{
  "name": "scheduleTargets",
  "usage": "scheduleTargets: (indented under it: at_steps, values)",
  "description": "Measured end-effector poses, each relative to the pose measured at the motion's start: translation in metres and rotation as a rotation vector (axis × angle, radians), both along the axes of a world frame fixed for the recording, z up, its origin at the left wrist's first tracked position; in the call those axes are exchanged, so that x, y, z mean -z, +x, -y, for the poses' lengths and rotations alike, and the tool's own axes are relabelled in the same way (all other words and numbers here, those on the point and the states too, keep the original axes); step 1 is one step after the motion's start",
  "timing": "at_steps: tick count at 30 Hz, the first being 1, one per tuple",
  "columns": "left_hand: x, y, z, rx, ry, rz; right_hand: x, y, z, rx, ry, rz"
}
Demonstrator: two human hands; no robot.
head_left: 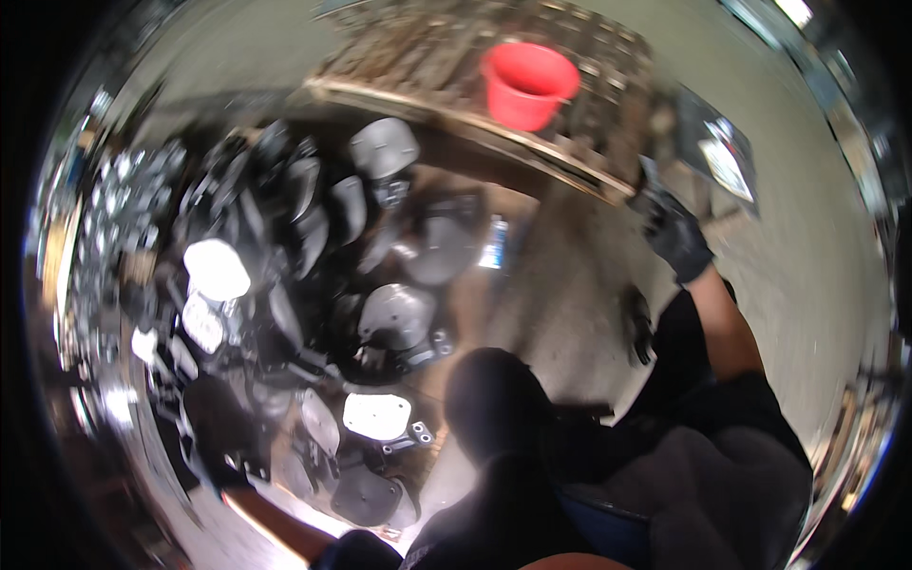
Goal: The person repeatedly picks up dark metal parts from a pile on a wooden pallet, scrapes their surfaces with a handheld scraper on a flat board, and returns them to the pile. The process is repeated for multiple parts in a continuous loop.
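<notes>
My right hand (678,239), in a black glove, is raised at the right near the corner of a wooden pallet. Its fingers are curled round a thin greyish piece (650,173), blurred, whose kind I cannot make out. My left hand (224,472), also gloved in black, reaches to the lower left beside a dark rounded metal piece (218,414); its fingers merge with the dark parts. Between the arms lie many metal parts with rounded plates, among them a grey plate (397,315) with holes and a brightly lit plate (377,416).
A red bucket (532,87) stands on the slatted wooden pallet (408,59) at the far side. Beyond my right hand lies a dark sheet with papers (726,169). A small blue-and-white item (494,243) rests on the cardboard edge. More shiny parts (128,204) fill the far left.
</notes>
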State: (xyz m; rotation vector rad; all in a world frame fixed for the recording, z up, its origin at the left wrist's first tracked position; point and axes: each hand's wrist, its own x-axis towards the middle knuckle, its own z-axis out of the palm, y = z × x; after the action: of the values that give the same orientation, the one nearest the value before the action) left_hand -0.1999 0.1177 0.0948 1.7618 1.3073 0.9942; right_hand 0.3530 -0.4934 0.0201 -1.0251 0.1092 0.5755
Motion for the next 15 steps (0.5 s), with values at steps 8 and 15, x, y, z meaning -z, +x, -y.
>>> scheduleTargets:
  at_steps: [8, 15]
  values:
    - [-0.051, 0.123, 0.131, 0.384, -0.211, 0.224, -0.026, -0.027, 0.025, -0.014, 0.058, 0.004]
    - [-0.060, 0.352, 0.281, 0.703, -0.205, 0.035, -0.049, -0.036, 0.098, 0.421, -0.091, 0.117]
